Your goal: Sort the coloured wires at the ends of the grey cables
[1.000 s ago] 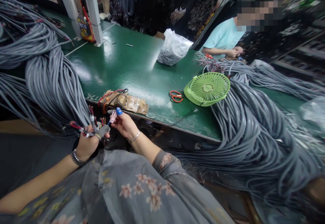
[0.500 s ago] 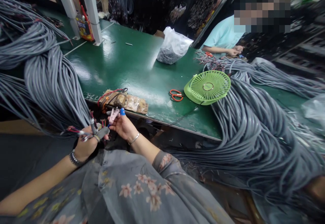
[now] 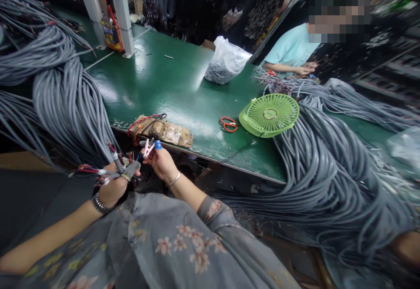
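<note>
My left hand (image 3: 113,188) is closed round the ends of several grey cables. One grey cable end (image 3: 132,169) points right from its fingers, with thin coloured wires (image 3: 131,155) fanning out. Other ends with red and white wires (image 3: 90,169) stick out to the left. Just to the right, my right hand (image 3: 161,165) is closed on small pink-handled pliers (image 3: 148,148), whose jaws are too small to make out. A blue finger cot (image 3: 158,144) covers one fingertip. A blue wire runs between the hands.
On the green table (image 3: 157,79) lie a taped block (image 3: 175,134), red-handled scissors (image 3: 229,124), a green fan (image 3: 271,113) and a plastic bag (image 3: 225,61). Grey cable bundles (image 3: 65,92) hang at left, more cable bundles (image 3: 315,149) at right. A co-worker (image 3: 288,48) sits opposite.
The pliers have turned slightly in my right hand, their handles showing more apart. Both hands stay nearly in place. The view has shifted a little.
</note>
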Demonstrator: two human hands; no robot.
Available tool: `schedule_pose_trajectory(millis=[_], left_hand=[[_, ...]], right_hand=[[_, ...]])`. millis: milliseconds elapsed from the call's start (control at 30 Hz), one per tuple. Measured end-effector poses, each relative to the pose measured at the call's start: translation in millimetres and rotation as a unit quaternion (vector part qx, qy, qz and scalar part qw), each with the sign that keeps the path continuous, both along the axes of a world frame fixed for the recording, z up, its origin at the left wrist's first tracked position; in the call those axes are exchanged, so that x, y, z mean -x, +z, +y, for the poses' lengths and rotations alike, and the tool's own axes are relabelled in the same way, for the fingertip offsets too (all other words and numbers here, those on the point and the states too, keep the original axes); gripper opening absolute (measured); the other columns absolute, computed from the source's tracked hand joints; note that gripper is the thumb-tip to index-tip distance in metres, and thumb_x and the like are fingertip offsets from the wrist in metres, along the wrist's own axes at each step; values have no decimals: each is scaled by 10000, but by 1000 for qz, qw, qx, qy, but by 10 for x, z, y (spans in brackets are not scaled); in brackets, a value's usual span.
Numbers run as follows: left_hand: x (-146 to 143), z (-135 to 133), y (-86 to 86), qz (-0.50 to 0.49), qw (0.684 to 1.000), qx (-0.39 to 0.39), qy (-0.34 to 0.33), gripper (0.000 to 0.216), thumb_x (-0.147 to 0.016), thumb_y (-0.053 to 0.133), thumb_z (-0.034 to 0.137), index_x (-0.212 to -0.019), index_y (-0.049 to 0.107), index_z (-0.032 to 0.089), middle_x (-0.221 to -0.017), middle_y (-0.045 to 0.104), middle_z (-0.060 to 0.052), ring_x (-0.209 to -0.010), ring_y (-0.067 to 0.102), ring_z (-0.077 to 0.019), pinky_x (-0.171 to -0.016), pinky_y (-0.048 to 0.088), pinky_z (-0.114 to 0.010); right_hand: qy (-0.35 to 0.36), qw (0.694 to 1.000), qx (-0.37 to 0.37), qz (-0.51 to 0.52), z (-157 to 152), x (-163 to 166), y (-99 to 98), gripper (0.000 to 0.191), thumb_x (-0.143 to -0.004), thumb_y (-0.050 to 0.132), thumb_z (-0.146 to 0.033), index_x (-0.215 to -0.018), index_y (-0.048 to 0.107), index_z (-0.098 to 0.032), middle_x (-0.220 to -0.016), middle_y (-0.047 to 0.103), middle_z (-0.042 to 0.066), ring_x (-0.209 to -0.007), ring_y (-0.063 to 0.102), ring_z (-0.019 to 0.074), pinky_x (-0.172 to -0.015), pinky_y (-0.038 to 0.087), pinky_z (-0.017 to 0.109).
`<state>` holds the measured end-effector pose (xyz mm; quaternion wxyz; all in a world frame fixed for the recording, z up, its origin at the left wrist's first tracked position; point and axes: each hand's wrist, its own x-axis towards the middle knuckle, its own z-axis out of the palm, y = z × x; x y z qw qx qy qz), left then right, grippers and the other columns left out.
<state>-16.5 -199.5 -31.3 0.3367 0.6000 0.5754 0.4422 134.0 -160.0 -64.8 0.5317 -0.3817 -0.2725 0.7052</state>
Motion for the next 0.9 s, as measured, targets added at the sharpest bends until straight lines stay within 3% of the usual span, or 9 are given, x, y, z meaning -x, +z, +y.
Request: schedule_pose_trajectory(millis=[133,267,367,600,900], left_hand=[[-51,-18,126,-8,1000,-26,-7,305,-728,708,459,-535,707,223,-519,735,-26,-520,701,-204,-571,568,-309],[-70,-20,155,-21,997,-61,-30,305,-745,707,426,-517,707,224,-495,716,-26,-472,662,-181,-510,551,-279],[-51,-11,126,-19,997,-66,-34,285,-744,688,396,-519,719,224,-492,713,-28,-464,655,-177,-497,546,-271],[-6,13,81,1,997,-53,-52,226,-724,675,324,-526,705,220,-496,716,-29,-491,686,-199,-501,560,-283],[18,-24,148,17,998,-30,-51,340,-757,697,489,-546,705,223,-523,734,-34,-521,695,-205,-564,575,-303]], right_hand=[[-47,996,-45,-60,-9,31,-49,516,-854,655,-692,-733,691,-191,-647,630,3,-617,553,133,-638,503,261],[-4,998,38,48,30,77,5,490,-854,678,-677,-781,696,-192,-656,652,3,-610,573,129,-588,488,242],[-20,990,84,110,41,105,74,425,-857,731,-601,-780,689,-185,-661,665,0,-616,587,122,-593,492,229],[-25,989,89,119,22,119,124,419,-866,728,-592,-778,676,-186,-650,657,-8,-617,585,121,-613,499,232],[35,982,121,138,-27,75,95,542,-959,499,-686,-811,674,-196,-709,648,21,-623,551,142,-600,484,239]])
